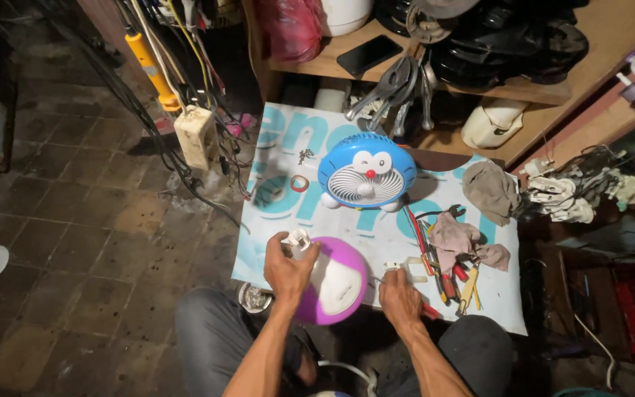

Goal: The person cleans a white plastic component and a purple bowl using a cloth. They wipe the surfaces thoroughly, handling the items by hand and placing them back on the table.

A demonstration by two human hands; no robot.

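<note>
Gripping a small white part, left hand fingers clamped, touching the purple-and-white shell. Right hand, just right of shell, fingers pinched on a small white piece. Blue fan beyond shell.

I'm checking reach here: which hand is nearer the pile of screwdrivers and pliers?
Right. The right hand rests at the tool pile's left edge, nearly touching it. The left hand is farther left, beyond the purple shell, holding a small white part.
</note>
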